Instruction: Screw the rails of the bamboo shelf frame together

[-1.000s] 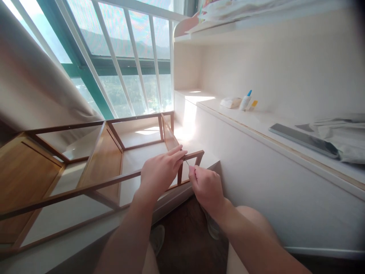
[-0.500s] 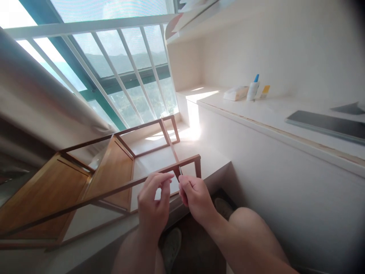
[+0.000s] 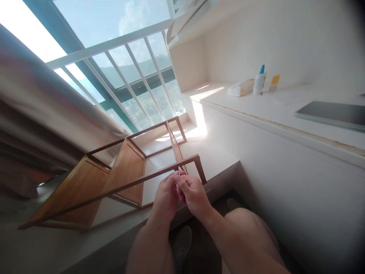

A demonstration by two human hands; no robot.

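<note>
A thin, shiny metal rod [image 3: 179,170] pokes up from the fingertips of my right hand [image 3: 193,192], which is closed around its lower part. Its upper end meets the front rail of a brown wooden shelf frame [image 3: 159,174]; whether it sits in a hole there I cannot tell. My left hand [image 3: 167,196] is closed too, its fingertips pressed against the right ones just below the rail. What the left fingers pinch is hidden. The frame lies on its side, with wooden panels [image 3: 124,167] between its long rails and a crosspiece [image 3: 174,142] near the right end.
Beneath the frame is a white window ledge [image 3: 216,160], with a white railing [image 3: 114,47] behind. A curtain [image 3: 57,99] hangs at left. On the white counter [image 3: 245,110] are a white bottle with blue tip [image 3: 259,82], a yellow-capped container [image 3: 274,82], a soft packet [image 3: 241,87] and a dark flat device [image 3: 333,114].
My left hand has moved right, its fingers closing in against my right hand. The right hand stays at the rail with the rod. The head view has shifted slightly.
</note>
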